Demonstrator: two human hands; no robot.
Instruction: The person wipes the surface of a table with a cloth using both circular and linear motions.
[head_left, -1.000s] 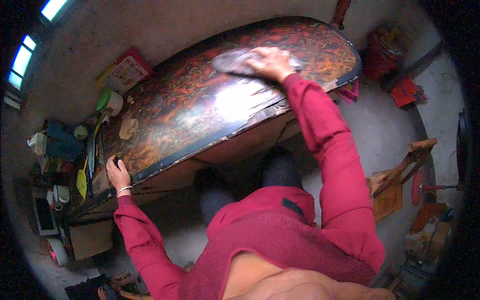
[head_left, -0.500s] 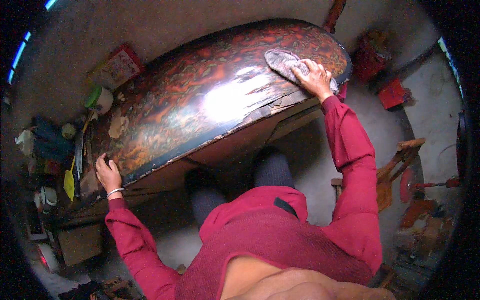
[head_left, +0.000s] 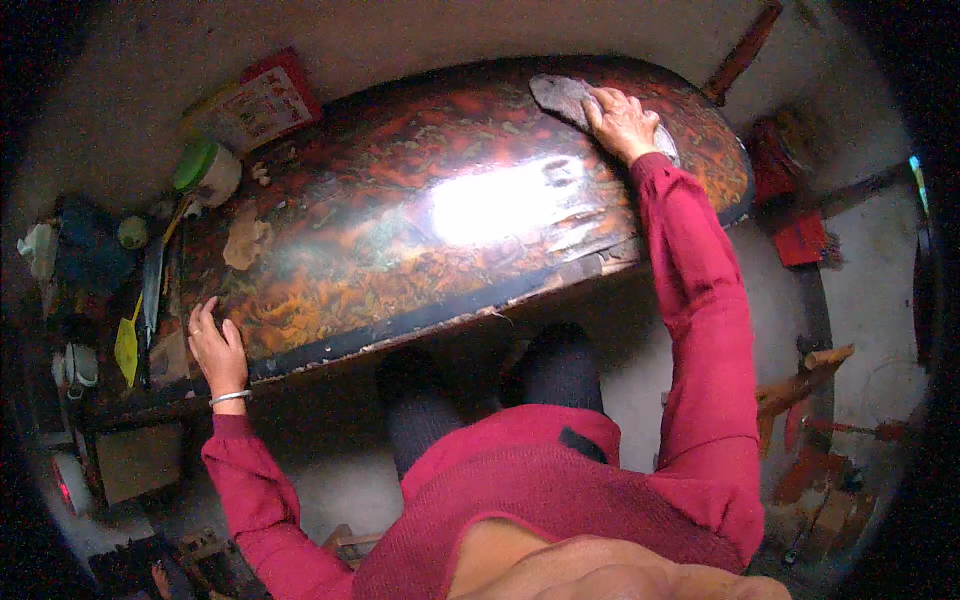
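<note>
My right hand [head_left: 622,122] presses flat on a grey cloth [head_left: 562,98] at the far right of the glossy tabletop [head_left: 420,240]; my left hand [head_left: 217,345], open, steadies the near edge; overreaching could slide the cloth off

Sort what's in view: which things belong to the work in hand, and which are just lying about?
In use:
- glossy red-brown patterned panel
- grey cloth, pressed on the panel under the right hand
- left hand, resting on the panel's near left edge

Lying about:
- green-lidded container
- red and yellow box
- yellow-handled tool
</note>
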